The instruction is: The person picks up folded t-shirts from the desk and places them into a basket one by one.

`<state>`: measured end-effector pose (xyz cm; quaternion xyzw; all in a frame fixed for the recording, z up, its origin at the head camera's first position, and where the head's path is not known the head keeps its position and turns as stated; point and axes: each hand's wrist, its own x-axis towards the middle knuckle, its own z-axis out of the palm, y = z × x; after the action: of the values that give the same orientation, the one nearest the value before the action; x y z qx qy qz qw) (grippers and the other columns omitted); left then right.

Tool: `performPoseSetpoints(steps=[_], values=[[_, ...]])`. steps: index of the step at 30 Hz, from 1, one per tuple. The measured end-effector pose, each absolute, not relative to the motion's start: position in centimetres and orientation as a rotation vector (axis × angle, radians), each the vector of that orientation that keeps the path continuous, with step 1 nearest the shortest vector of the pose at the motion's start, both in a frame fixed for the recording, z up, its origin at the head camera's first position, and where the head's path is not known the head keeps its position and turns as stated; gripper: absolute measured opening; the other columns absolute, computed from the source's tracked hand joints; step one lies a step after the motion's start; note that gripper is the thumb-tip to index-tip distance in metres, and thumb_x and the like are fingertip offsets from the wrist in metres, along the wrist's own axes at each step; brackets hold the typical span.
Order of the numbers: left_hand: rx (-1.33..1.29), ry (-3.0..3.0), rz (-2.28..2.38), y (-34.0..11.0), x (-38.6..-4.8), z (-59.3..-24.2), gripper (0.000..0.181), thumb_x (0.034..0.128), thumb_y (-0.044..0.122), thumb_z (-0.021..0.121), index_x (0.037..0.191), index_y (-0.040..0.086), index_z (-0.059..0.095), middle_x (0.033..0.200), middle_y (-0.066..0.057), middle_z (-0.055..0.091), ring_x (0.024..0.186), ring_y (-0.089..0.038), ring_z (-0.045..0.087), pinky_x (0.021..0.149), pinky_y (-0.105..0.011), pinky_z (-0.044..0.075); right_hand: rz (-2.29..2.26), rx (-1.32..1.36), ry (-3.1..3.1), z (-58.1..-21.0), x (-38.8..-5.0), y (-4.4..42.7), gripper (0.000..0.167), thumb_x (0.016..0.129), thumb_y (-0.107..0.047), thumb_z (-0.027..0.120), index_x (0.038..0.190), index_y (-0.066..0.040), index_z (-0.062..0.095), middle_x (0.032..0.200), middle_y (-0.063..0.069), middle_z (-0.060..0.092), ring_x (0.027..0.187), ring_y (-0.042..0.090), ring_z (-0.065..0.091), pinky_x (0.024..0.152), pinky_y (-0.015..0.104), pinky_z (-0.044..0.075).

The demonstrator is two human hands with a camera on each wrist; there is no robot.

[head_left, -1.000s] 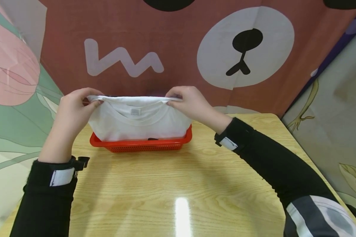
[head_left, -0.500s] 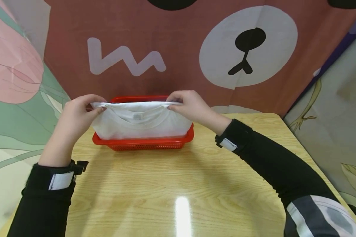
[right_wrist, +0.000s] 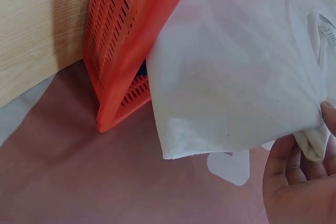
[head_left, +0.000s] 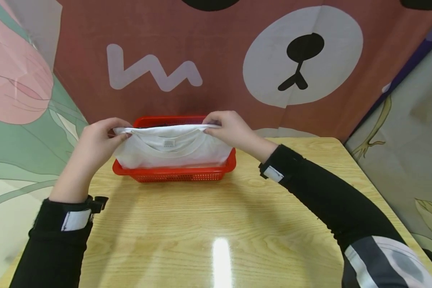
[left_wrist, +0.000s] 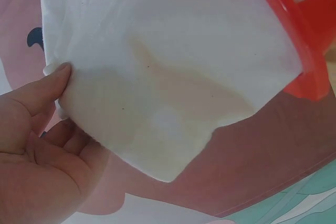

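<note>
A white T-shirt (head_left: 173,154) hangs between both hands, its round neckline and small grey label facing me. My left hand (head_left: 98,141) pinches the shirt's left shoulder between thumb and fingers; the left wrist view shows the thumb (left_wrist: 59,80) on the cloth. At the other shoulder, my right hand (head_left: 234,130) pinches the top edge, and the fingers (right_wrist: 286,169) show under a fold in the right wrist view. The lower part of the shirt sits inside a red plastic basket (head_left: 180,174) with slotted sides. What lies beneath the shirt is mostly hidden.
The basket stands at the back of a light wooden table (head_left: 173,224), close to a printed cloth backdrop (head_left: 216,52) with a bear face. Something dark (right_wrist: 143,68) shows inside the basket in the right wrist view. Another printed cloth (head_left: 414,132) hangs along the right side.
Both hands have lowered the shirt's top edge a little, so the basket's back rim now shows behind it. The grip on both shoulders is unchanged. The head view has shifted slightly.
</note>
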<state>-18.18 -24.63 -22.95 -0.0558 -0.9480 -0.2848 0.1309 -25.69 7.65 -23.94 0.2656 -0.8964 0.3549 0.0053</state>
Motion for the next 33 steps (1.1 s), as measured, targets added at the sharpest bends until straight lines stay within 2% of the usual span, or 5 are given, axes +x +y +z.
performPoseSetpoints(steps=[8,19,33], values=[[-0.199,-2.728,-0.822,-24.6,-18.9,-23.2,0.021,0.101,0.007,0.064,0.119,-0.001,0.069,0.118,-0.026,0.066,0.102,-0.042,0.059,0.089,-0.058,0.053,1.103,0.826,-2.795,-24.5,-26.3,7.7,0.018,0.097,-0.018,0.074,0.114,-0.012,0.074,0.11,0.003,0.072,0.101,0.021,0.061,0.095,0.034,0.056],[-0.188,-2.764,-0.818,-24.5,-20.6,-23.1,0.023,0.1026,0.014,0.063,0.121,0.001,0.069,0.118,-0.025,0.066,0.103,-0.041,0.056,0.091,-0.056,0.052,1.099,0.782,-2.818,-25.0,-27.8,7.5,0.019,0.098,-0.019,0.073,0.114,-0.012,0.073,0.111,0.004,0.071,0.102,0.022,0.061,0.095,0.035,0.056],[-0.256,-2.785,-0.749,-25.0,-23.4,-23.1,0.02,0.0997,0.009,0.065,0.117,-0.001,0.07,0.115,-0.027,0.067,0.102,-0.041,0.057,0.09,-0.054,0.048,1.05,0.752,-2.84,-25.6,-29.6,7.0,0.02,0.098,-0.02,0.072,0.116,-0.011,0.072,0.114,0.005,0.07,0.105,0.023,0.06,0.098,0.037,0.056]])
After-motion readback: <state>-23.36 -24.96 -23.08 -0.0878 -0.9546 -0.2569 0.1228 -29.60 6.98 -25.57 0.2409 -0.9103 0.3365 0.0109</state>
